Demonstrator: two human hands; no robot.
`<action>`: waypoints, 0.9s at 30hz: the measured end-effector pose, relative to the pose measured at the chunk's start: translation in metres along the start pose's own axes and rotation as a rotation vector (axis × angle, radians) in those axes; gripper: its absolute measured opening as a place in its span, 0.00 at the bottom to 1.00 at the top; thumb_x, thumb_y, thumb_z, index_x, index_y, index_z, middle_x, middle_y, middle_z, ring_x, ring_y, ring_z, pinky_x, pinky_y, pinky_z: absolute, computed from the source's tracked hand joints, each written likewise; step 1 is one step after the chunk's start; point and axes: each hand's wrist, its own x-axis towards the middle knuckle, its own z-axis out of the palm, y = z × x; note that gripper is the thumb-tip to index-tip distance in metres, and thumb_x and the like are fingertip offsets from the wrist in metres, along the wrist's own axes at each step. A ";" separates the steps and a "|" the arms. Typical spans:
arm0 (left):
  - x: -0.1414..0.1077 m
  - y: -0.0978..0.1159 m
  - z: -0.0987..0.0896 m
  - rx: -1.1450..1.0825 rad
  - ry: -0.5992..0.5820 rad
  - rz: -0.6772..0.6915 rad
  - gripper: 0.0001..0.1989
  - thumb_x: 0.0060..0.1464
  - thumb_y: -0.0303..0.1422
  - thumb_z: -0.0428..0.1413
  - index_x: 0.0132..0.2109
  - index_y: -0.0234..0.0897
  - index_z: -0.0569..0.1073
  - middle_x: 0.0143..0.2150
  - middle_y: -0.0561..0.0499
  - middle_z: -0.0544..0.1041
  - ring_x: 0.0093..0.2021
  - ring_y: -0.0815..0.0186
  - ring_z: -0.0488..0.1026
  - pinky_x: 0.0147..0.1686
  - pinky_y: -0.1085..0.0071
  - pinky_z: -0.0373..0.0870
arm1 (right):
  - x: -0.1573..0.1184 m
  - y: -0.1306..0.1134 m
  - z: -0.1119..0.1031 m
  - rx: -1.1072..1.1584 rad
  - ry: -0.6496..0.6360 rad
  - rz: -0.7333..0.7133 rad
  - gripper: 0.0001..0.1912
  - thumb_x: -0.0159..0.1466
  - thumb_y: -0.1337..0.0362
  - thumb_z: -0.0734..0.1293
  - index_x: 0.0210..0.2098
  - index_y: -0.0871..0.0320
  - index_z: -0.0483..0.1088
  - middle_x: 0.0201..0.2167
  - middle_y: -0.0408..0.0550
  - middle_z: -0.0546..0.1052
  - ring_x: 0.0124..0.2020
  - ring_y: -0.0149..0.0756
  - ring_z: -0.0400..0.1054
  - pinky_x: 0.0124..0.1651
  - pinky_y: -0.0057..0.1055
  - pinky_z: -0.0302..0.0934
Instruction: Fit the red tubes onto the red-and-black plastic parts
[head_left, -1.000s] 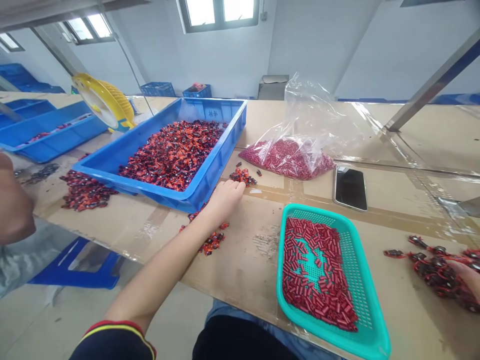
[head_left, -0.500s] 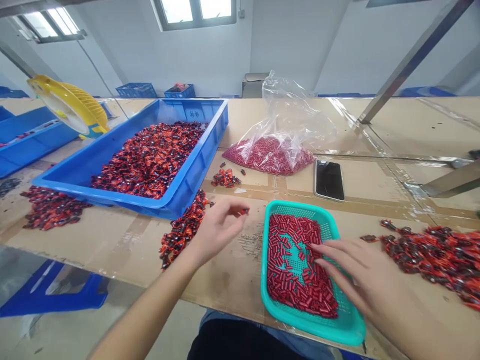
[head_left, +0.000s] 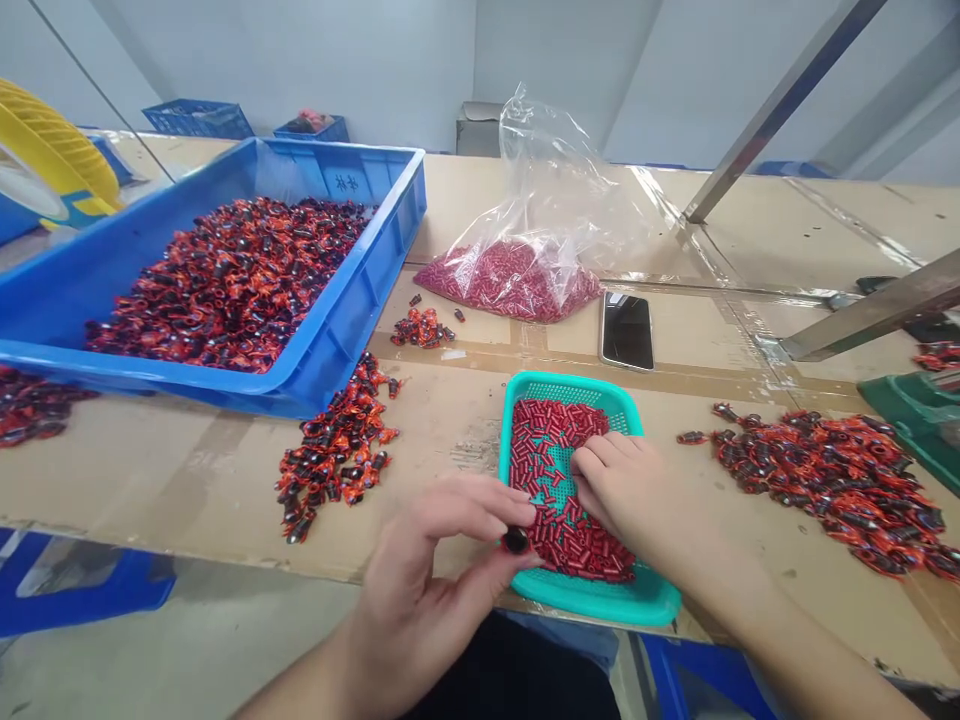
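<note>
Between thumb and fingertips, my left hand (head_left: 442, 570) pinches a small black round-ended piece (head_left: 515, 540) just in front of the basket's near left side. My right hand (head_left: 622, 485) reaches over the right side of the green plastic basket (head_left: 600, 600). Its fingers are curled together down among short dark-red tubes (head_left: 536, 430), and the fingertips are hidden, so what they hold cannot be made out. Left of the basket lies a pile of black and orange-red pieces (head_left: 337, 440). A larger pile of similar pieces (head_left: 832, 480) spreads to the right.
A large blue tray (head_left: 352, 300) heaped with black and red pieces stands at the left. Behind the basket are a clear bag of red tubes (head_left: 517, 280), a phone (head_left: 627, 330) and a small cluster of pieces (head_left: 422, 328). Metal posts (head_left: 780, 115) rise at the right.
My left hand has come right and nearer, from beside the left pile to the basket's near side, with the small piece pinched. My right hand's fingers have curled into the tubes. The view has shifted.
</note>
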 end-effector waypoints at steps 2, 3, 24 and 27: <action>0.001 0.004 0.001 0.014 -0.009 0.009 0.16 0.63 0.18 0.62 0.51 0.41 0.72 0.49 0.52 0.81 0.52 0.68 0.80 0.58 0.71 0.79 | 0.002 0.000 0.000 0.032 0.012 0.007 0.11 0.69 0.72 0.61 0.30 0.57 0.67 0.28 0.50 0.71 0.32 0.43 0.66 0.38 0.39 0.56; 0.001 0.006 0.001 0.021 -0.016 0.012 0.16 0.63 0.18 0.62 0.51 0.41 0.71 0.49 0.52 0.81 0.51 0.68 0.80 0.57 0.71 0.79 | 0.003 0.001 -0.001 0.057 0.023 0.013 0.11 0.69 0.72 0.62 0.30 0.57 0.66 0.27 0.49 0.71 0.32 0.43 0.66 0.37 0.38 0.56; -0.001 0.008 0.007 0.250 -0.132 0.135 0.13 0.64 0.18 0.58 0.45 0.39 0.65 0.46 0.50 0.83 0.48 0.67 0.81 0.52 0.68 0.74 | 0.005 -0.064 -0.096 0.961 0.297 0.005 0.07 0.68 0.71 0.74 0.39 0.55 0.72 0.34 0.45 0.75 0.37 0.34 0.74 0.41 0.30 0.73; -0.003 0.010 0.008 0.428 -0.159 0.223 0.10 0.66 0.18 0.56 0.39 0.38 0.67 0.45 0.51 0.84 0.47 0.68 0.82 0.52 0.69 0.71 | 0.006 -0.063 -0.093 0.944 0.275 0.023 0.08 0.68 0.69 0.73 0.37 0.55 0.70 0.34 0.43 0.75 0.36 0.32 0.73 0.39 0.28 0.70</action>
